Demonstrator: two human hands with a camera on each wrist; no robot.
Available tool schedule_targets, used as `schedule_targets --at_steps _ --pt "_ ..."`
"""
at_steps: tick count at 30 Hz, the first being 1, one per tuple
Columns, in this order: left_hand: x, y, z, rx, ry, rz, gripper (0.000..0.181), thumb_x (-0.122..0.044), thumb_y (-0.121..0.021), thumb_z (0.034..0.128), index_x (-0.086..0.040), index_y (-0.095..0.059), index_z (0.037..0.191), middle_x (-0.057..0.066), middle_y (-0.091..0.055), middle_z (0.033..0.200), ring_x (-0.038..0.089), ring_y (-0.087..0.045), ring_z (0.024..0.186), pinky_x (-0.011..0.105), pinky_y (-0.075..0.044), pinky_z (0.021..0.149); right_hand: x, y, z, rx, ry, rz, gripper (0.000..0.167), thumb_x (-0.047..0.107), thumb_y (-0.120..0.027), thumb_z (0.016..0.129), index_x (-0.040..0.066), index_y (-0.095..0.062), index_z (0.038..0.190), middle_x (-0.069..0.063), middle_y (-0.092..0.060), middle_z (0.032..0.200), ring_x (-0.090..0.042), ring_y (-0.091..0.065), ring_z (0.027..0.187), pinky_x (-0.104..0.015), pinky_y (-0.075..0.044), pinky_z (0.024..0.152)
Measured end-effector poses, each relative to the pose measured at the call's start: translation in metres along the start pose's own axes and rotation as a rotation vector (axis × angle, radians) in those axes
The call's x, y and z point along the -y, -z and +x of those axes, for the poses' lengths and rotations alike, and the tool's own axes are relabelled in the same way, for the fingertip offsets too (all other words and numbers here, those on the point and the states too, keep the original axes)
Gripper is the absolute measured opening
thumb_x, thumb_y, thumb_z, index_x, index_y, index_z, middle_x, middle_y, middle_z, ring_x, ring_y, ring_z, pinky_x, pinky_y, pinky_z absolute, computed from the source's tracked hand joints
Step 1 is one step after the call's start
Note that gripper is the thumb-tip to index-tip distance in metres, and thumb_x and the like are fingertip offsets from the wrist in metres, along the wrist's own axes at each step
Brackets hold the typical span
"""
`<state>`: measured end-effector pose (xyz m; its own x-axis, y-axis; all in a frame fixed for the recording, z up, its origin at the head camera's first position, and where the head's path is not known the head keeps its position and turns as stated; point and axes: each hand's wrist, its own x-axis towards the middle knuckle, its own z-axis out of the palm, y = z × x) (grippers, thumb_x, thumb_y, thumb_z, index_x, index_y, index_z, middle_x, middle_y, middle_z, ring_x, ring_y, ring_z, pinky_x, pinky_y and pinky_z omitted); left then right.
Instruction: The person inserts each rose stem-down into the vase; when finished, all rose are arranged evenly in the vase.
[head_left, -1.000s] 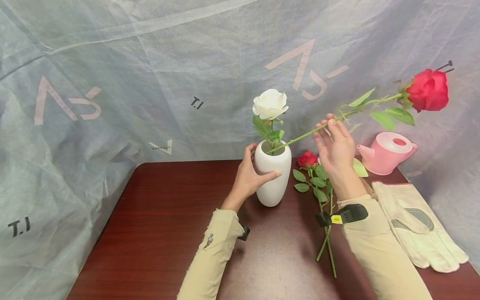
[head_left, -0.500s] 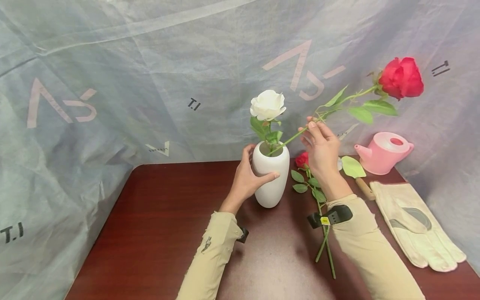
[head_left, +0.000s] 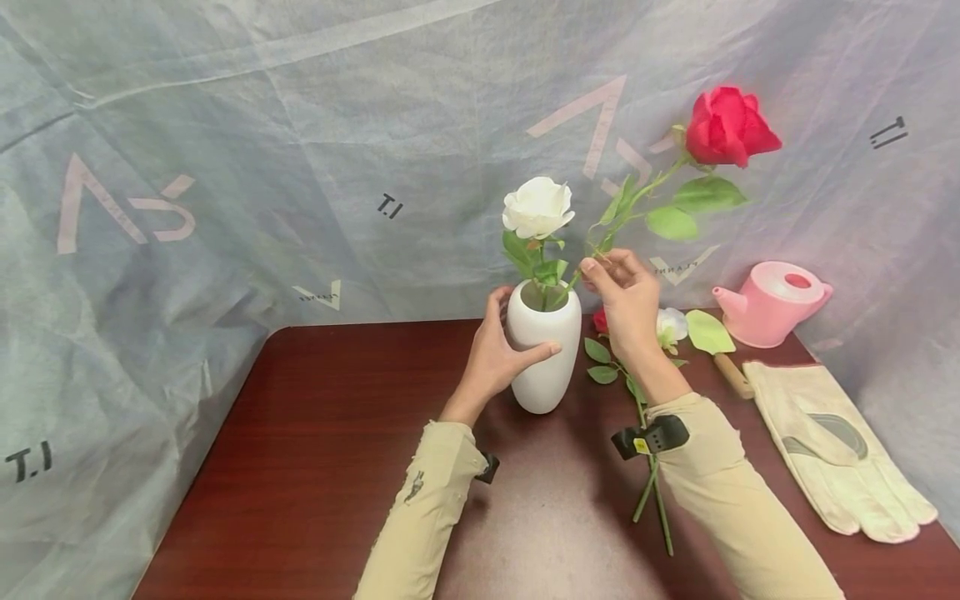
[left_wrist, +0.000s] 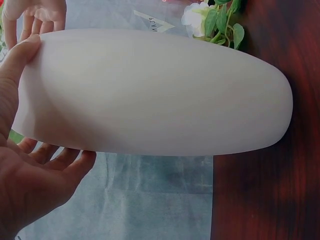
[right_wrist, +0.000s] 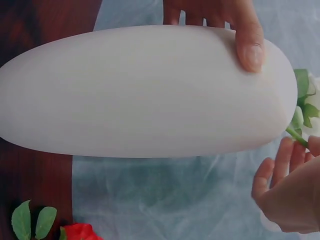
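Observation:
A white vase (head_left: 545,367) stands upright on the table, with a white rose (head_left: 537,208) in its mouth. My left hand (head_left: 495,358) grips the vase from its left side, thumb across the front; the left wrist view shows the fingers behind the vase (left_wrist: 160,95). Between thumb and fingers my right hand (head_left: 630,300) pinches the stem of a red rose (head_left: 729,127), just right of the vase's mouth. This stem leans to the right, its lower end inside the mouth. In the right wrist view the green stem (right_wrist: 297,136) passes from the rim to my right hand (right_wrist: 292,192).
Right of the vase lie a second red rose (head_left: 600,322) and a white flower (head_left: 671,327), partly hidden by my right arm, their stems crossed. Further right are a small trowel (head_left: 711,333), a pink watering can (head_left: 772,306) and pale work gloves (head_left: 840,450). A grey cloth (head_left: 300,167) hangs behind.
My right hand has moved left toward the vase, and the red rose has swung left and up, so its stem stands steeper. My left hand stays on the vase.

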<state>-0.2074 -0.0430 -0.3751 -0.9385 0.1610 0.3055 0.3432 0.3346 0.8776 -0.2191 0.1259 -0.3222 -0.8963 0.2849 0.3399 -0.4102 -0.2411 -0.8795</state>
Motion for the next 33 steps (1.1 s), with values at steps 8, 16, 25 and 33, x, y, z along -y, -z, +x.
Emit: schedule_targets --at_steps 8,16,25,33 --pt "0.000 0.000 0.000 0.000 -0.011 -0.005 0.093 -0.033 -0.083 0.0677 -0.014 -0.028 0.140 0.003 -0.047 0.130 0.014 -0.048 0.115 0.035 -0.043 0.090 0.005 0.005 -0.004 0.223 -0.093 -0.505 0.029 0.029 -0.063 0.090 0.004 -0.061 0.102 -0.008 -0.061 0.108 -0.019 -0.053 0.109 -0.035 -0.044 0.086" --pt "0.000 -0.001 0.000 -0.004 -0.019 -0.004 0.092 -0.032 -0.083 0.0681 -0.014 -0.027 0.139 0.003 -0.046 0.131 0.014 -0.047 0.116 0.034 -0.042 0.092 0.008 0.006 -0.005 0.363 -0.005 -0.656 0.032 0.024 -0.057 0.094 -0.003 -0.064 0.110 -0.016 -0.054 0.122 -0.029 -0.046 0.118 -0.045 -0.039 0.094" --pt "-0.001 -0.002 0.000 0.012 -0.023 -0.012 0.091 -0.034 -0.082 0.0695 -0.017 -0.027 0.140 0.003 -0.046 0.131 0.015 -0.050 0.111 0.036 -0.046 0.085 0.018 0.021 -0.017 0.577 -0.247 -0.685 0.076 0.043 -0.057 0.090 0.010 -0.020 0.148 -0.016 -0.036 0.138 -0.025 -0.036 0.123 -0.046 -0.031 0.099" --pt "0.000 -0.001 -0.001 0.006 -0.010 -0.020 0.093 -0.035 -0.082 0.0685 -0.017 -0.026 0.141 0.002 -0.044 0.133 0.016 -0.048 0.115 0.038 -0.045 0.088 0.008 0.067 -0.030 0.596 -0.399 -0.543 0.079 0.040 -0.056 0.092 0.012 -0.009 0.150 -0.013 -0.017 0.151 -0.032 -0.022 0.135 -0.052 -0.024 0.105"
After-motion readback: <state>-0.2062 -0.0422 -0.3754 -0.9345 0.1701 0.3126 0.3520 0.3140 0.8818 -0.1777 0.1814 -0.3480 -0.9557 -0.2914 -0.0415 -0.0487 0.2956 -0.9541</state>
